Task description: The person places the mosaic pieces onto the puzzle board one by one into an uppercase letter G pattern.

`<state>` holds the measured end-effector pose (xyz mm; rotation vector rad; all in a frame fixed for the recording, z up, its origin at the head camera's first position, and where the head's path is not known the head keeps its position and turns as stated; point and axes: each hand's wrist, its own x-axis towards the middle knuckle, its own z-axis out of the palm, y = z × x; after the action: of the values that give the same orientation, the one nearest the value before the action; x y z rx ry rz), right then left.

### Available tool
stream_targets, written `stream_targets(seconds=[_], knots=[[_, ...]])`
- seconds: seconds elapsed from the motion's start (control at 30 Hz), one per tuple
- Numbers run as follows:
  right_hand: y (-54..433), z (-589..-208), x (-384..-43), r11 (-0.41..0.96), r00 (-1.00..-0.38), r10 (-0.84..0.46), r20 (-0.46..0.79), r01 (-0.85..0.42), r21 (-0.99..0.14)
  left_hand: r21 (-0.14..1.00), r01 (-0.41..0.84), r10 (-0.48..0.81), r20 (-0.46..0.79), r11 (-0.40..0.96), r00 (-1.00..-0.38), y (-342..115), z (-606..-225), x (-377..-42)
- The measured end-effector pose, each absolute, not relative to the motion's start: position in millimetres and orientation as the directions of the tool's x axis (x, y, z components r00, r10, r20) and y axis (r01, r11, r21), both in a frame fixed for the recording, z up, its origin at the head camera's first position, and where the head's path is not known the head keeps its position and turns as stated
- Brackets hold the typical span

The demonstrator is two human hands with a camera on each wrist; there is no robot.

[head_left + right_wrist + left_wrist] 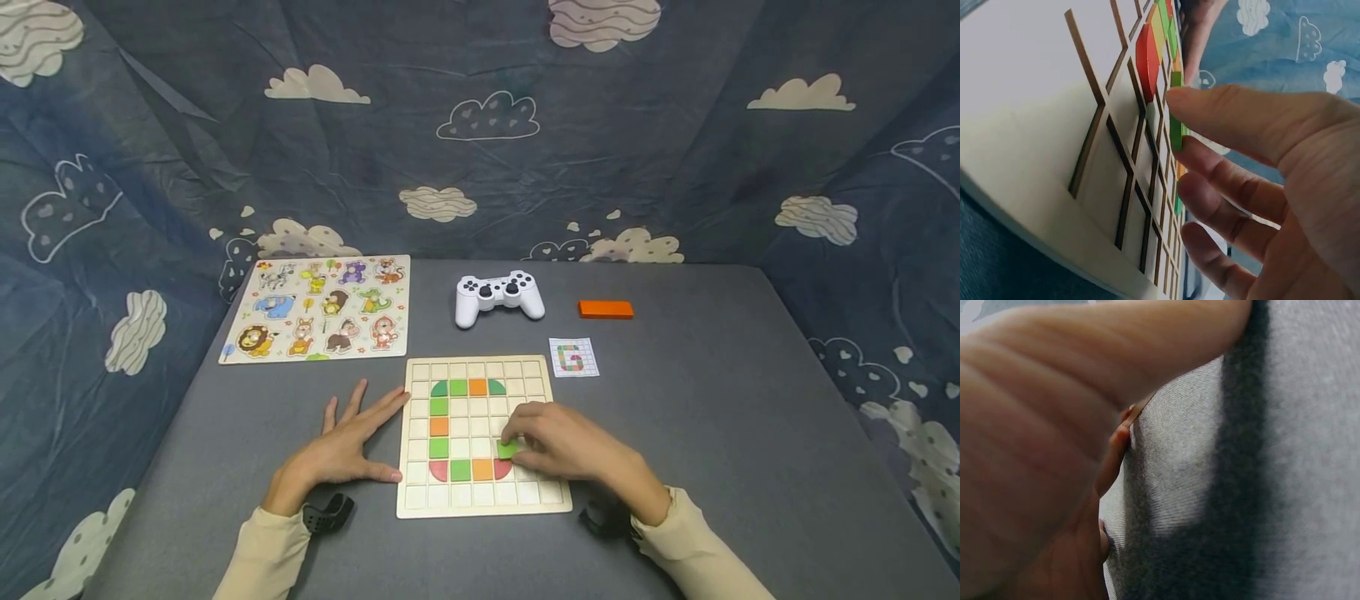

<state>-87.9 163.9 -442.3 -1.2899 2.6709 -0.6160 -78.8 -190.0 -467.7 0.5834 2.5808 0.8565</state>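
Note:
A wooden grid board (483, 498) lies on the grey table, with green, orange and red tiles set in its cells in a curved outline. My left hand (337, 454) is spread flat at the board's left edge, fingertips and thumb touching it. Over the right part of the grid, my right hand (566, 442) pinches a green square tile (507, 450) between thumb and fingers, just above the red rounded tile (502, 469). The right wrist view shows this green tile (1176, 119) standing edge-on under the thumb tip. The left wrist view has mostly palm and table.
Behind the board's right corner lies a small pattern card (574, 357). Farther back are a white game controller (498, 297) and an orange block (606, 310). An animal puzzle board (397, 352) occupies the back left. A cloud-printed cloth (480, 225) hangs around the table.

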Motion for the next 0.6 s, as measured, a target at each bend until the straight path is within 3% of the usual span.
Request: stream_targets(seconds=[0.37,0.6], knots=[[158.8,-447.4,-85.4,0.618,-0.684,-0.723,0.096,-0.702,-0.355,0.634,0.275,0.493,-0.195,0.723,-0.848,-188.9,-467.7,-79.2],[154.8,-448.7,-85.2,0.603,-0.680,-0.727,0.100,-0.701,-0.381,0.628,0.266,0.484,-0.203,0.731,-0.851,-190.2,-468.0,-78.6]])
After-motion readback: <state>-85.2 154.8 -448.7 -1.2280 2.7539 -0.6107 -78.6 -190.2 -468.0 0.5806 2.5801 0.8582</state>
